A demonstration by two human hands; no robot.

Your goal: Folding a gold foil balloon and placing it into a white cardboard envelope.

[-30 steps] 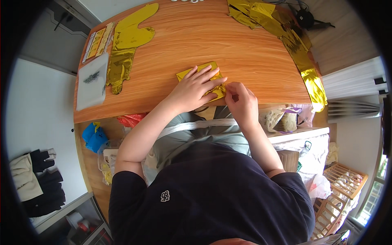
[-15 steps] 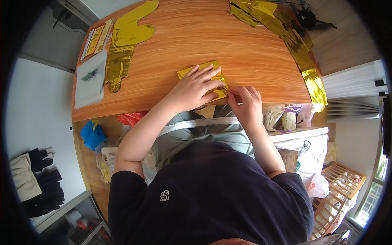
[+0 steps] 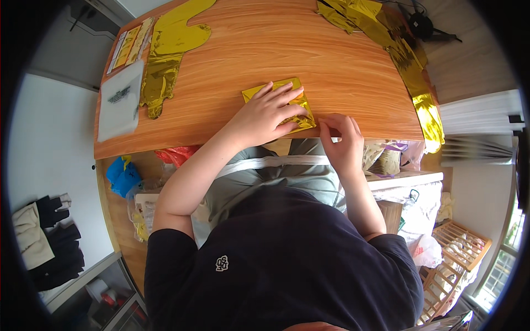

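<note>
A gold foil packet (image 3: 302,102), folded into a flat square, lies near the front edge of the wooden table (image 3: 221,71). My left hand (image 3: 270,110) rests on it with the fingers spread, covering much of its left and middle. Just off the packet's lower right corner is my right hand (image 3: 343,135), thumb and forefinger brought together in a pinch. Whether anything thin sits between those fingertips is too small to make out.
Flat gold foil shapes (image 3: 163,71) lie at the table's left, beside a translucent plastic sleeve (image 3: 118,105) and a printed packet (image 3: 130,47). More gold foil (image 3: 406,71) runs along the right edge. A black device with a cable (image 3: 422,25) stands far right.
My right hand has drawn back to the right from the packet's corner. The left hand stays on the packet, which sits slightly turned and farther right in the picture.
</note>
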